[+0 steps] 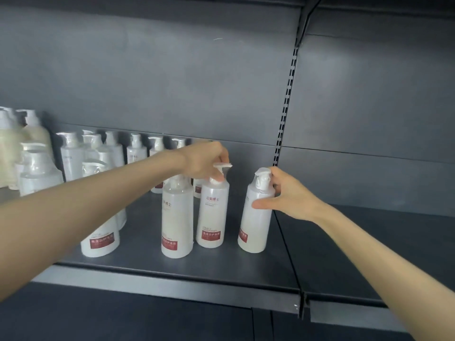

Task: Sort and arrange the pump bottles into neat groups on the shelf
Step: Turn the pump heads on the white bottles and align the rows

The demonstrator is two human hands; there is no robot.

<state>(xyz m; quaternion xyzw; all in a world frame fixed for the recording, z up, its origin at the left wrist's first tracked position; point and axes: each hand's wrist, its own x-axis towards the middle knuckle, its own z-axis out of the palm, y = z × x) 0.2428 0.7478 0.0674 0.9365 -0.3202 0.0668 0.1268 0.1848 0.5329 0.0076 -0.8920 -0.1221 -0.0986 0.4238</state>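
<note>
While the left hand pinches the pump of the centre bottle and the right hand grips the end bottle on the shelf, grouping appears under way; next, probably slide them together.

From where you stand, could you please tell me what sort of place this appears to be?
Most likely a shop aisle or stockroom: dark metal shelving with a slotted upright, and rows of matching white pump bottles with red labels stocked on it.
</note>
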